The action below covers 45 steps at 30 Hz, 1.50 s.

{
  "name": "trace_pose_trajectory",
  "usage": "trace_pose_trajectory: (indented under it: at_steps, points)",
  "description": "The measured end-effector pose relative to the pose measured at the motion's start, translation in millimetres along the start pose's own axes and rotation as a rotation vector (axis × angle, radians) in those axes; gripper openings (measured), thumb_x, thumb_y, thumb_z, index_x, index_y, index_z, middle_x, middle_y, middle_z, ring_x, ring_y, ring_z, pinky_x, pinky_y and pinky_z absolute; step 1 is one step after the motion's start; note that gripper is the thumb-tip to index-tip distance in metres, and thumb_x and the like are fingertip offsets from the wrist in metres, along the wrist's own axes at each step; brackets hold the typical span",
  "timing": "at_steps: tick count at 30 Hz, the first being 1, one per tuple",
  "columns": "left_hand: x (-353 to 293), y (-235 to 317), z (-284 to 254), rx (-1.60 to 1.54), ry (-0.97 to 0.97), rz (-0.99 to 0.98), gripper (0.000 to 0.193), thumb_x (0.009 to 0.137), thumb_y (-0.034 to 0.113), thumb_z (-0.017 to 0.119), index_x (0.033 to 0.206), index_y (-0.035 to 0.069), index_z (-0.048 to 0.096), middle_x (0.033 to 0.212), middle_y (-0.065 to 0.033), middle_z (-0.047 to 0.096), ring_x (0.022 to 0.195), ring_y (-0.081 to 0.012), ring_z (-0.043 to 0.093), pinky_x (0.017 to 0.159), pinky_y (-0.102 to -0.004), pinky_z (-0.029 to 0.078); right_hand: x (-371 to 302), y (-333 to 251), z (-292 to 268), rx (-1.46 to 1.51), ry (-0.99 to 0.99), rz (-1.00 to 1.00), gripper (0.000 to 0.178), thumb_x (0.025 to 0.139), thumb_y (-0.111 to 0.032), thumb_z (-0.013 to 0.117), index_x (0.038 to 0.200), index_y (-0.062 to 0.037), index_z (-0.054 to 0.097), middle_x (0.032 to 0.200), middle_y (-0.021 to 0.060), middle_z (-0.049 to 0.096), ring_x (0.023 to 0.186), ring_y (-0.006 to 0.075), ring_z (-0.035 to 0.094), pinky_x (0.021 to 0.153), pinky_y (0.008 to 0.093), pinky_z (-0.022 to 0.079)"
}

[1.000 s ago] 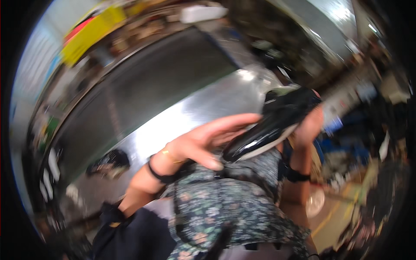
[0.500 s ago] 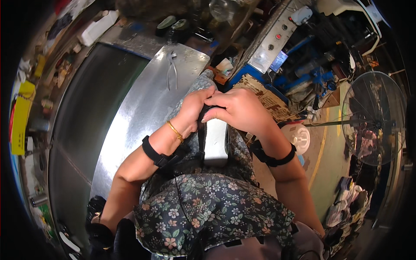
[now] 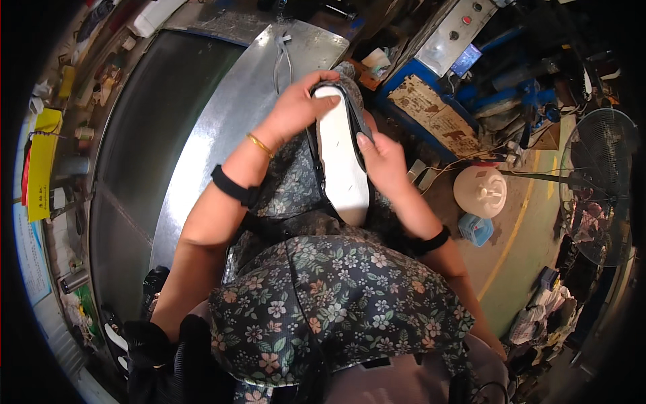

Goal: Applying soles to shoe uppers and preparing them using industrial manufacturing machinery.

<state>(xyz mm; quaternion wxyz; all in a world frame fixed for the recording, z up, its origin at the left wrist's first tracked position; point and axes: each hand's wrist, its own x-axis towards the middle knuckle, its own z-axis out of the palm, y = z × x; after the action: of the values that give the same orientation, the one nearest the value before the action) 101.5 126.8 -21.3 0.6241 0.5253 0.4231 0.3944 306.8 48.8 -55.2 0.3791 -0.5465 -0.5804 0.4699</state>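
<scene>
Over my apron-covered lap lies a half-made shoe, its long white insole board (image 3: 342, 155) facing up and a loose black upper (image 3: 317, 160) standing round its edges. My left hand (image 3: 296, 111) grips the far rounded end, thumb pressed on the white board and fingers round the black edge. On the right side, my right hand (image 3: 386, 161) pinches the black upper between thumb and fingers; some of those fingers are hidden behind it. Beyond my left hand, metal pincers (image 3: 284, 59) rest on a shiny metal sheet (image 3: 202, 145).
A dark conveyor belt (image 3: 128, 175) runs along the left. To the right stand a blue-framed machine with a control panel (image 3: 452, 37), a white plastic jug (image 3: 479, 190), a light blue basket (image 3: 476, 230) and a large fan (image 3: 599, 185).
My hands have spread apart: the left is now at the far end, the right on the right edge. More of the white board shows, and the view has shifted.
</scene>
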Motion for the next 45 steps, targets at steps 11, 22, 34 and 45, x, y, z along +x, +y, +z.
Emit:
trace_pose_trajectory:
  at_steps: [11, 22, 34, 45]
  points:
    - [-15.8, -21.2, 8.7, 0.027, -0.027, -0.067, 0.033, 0.090, 0.006, 0.065, 0.122, 0.005, 0.056, 0.100, 0.0010, 0.061, 0.089, -0.0065, 0.055, 0.080, -0.0206, 0.046, -4.5, -9.3, 21.8, -0.344, -0.160, 0.164, 0.054, 0.104, -0.039, 0.028, 0.114, 0.0049, 0.058, 0.098, 0.0289, 0.066, 0.096, 0.0388, 0.065, 0.085, 0.0408, 0.051]
    - [1.2, -15.0, -6.5, -0.350, -0.333, -0.200, 0.051, 0.089, 0.004, 0.059, 0.138, -0.001, 0.045, 0.120, -0.0086, 0.061, 0.109, -0.0155, 0.057, 0.099, -0.0286, 0.041, -13.4, 19.9, 21.2, 0.118, -0.081, -0.055, 0.054, 0.102, -0.034, 0.045, 0.139, 0.0051, 0.036, 0.119, 0.0181, 0.061, 0.108, 0.0211, 0.060, 0.091, 0.0308, 0.048]
    - [-12.0, 21.8, 0.6, 1.575, 0.145, -0.047, 0.048, 0.099, 0.031, 0.034, 0.082, -0.001, 0.065, 0.078, -0.0239, 0.067, 0.079, -0.0385, 0.067, 0.070, -0.0452, 0.054, 27.2, -32.7, 54.2, -0.225, -0.118, 0.170, 0.082, 0.098, -0.048, 0.042, 0.148, 0.0066, 0.006, 0.141, 0.0366, 0.036, 0.126, 0.0454, 0.045, 0.104, 0.0413, 0.038]
    - [57.2, -8.4, -23.6, 0.864, 0.058, -0.410, 0.079, 0.100, 0.060, 0.016, 0.111, -0.004, 0.060, 0.090, -0.0189, 0.068, 0.078, -0.0317, 0.065, 0.073, -0.0414, 0.052, 155.4, 17.6, 15.8, -0.036, 0.019, 0.297, 0.065, 0.098, -0.055, 0.035, 0.097, 0.0025, 0.065, 0.091, 0.0216, 0.068, 0.095, 0.0358, 0.064, 0.083, 0.0443, 0.048]
